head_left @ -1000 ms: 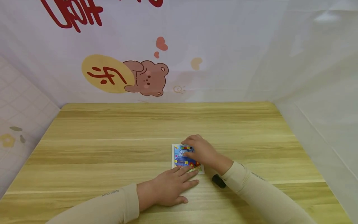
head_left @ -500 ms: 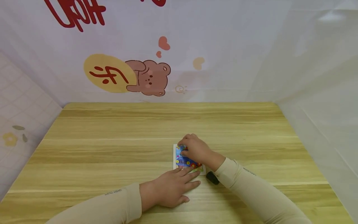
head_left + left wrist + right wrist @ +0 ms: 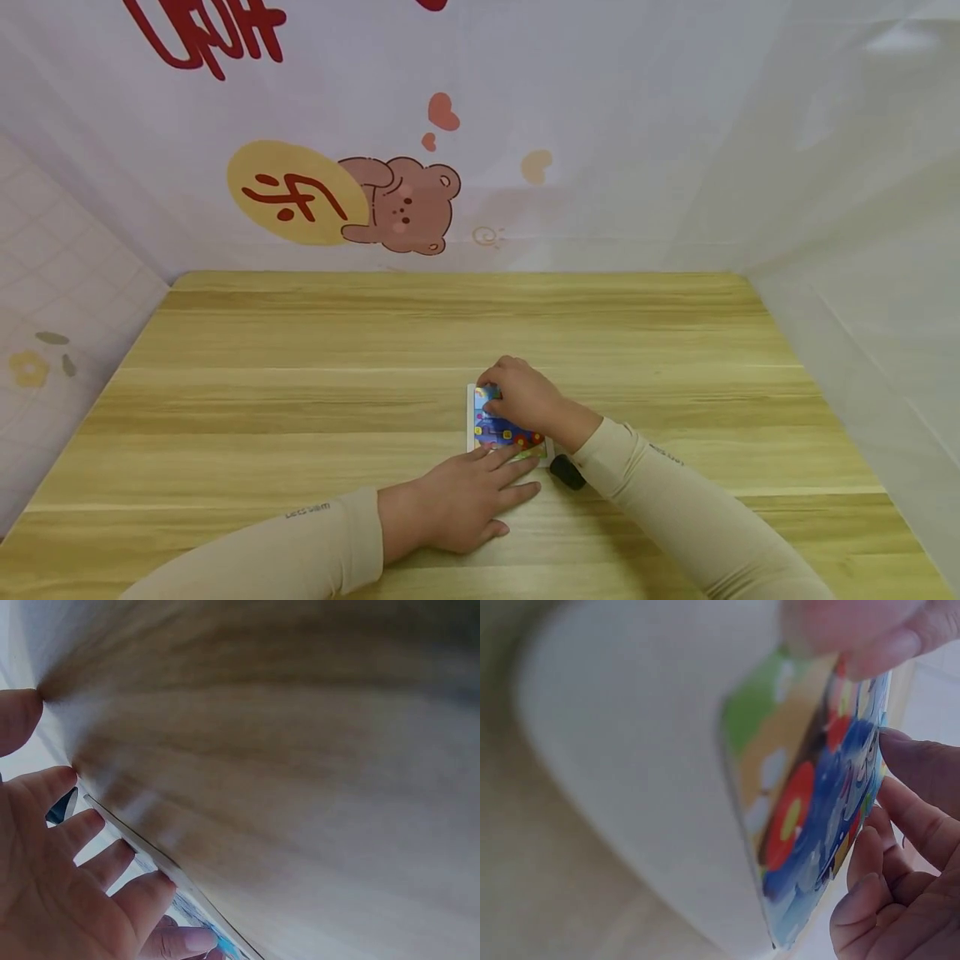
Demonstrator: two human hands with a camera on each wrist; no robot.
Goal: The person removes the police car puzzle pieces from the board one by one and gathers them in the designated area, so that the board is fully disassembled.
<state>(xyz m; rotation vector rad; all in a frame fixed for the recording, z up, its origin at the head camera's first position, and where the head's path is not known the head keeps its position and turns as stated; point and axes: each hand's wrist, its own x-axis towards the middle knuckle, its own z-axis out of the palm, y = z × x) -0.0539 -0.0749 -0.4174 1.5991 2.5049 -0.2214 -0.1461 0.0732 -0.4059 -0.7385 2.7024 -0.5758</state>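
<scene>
Pale, wood-grained table point(image 3: 300, 350) boards run up to a white printed backdrop point(image 3: 622, 167). On this surface, toward its near side, lies a small white-rimmed picture board point(image 3: 470, 421), showing a blue vehicle with red, yellow-centred wheels against a light-blue sky. Left hand point(image 3: 465, 504) lies palm down with its fingers spread and nearly straight, the fingertips resting on the board's near edge. Right hand point(image 3: 525, 400) covers the board's upper right part, thumb and index finger bent and set slightly apart at the picture, the other fingers curled; whether they pinch a loose piece I cannot tell. The two hands are close together but not clasped. Just beyond the board's near right corner is a small black object point(image 3: 567, 472), next to the cuff of the right beige sleeve point(image 3: 675, 492). Farther off, the backdrop carries a brown bear point(image 3: 412, 208) turned sideways, a yellow oval point(image 3: 255, 167) with a red character, hearts, and red lettering point(image 3: 243, 33) cut by the top edge.
</scene>
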